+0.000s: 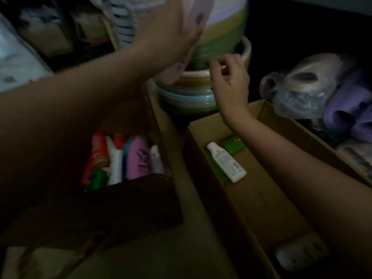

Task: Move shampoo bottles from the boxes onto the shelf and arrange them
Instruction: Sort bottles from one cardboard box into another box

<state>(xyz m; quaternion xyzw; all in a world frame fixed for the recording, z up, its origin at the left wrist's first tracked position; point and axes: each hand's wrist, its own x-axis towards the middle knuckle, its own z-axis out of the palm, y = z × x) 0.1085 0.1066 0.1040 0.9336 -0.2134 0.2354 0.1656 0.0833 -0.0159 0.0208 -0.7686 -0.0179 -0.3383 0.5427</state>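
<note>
The light is dim and the picture blurred. My left hand [167, 31] is raised at the top centre and grips a pale pink bottle [175, 71] that runs up behind it. My right hand [229, 81] hovers over the far end of the right cardboard box [261, 198], fingers loosely curled, nothing in it. In that box lie a white bottle [226, 162], a green bottle [234, 144] and another white bottle [302, 252] at the near end. The left cardboard box [161, 121] holds several bottles, among them a pink one [138, 158] and an orange one [98, 152].
Stacked ceramic pots [187, 97] stand behind the boxes, with a large green and lilac pot [221, 33] on top. A plastic bag [302, 93] and purple cloth [352, 107] lie at the right. Striped fabric [122, 23] hangs at the back.
</note>
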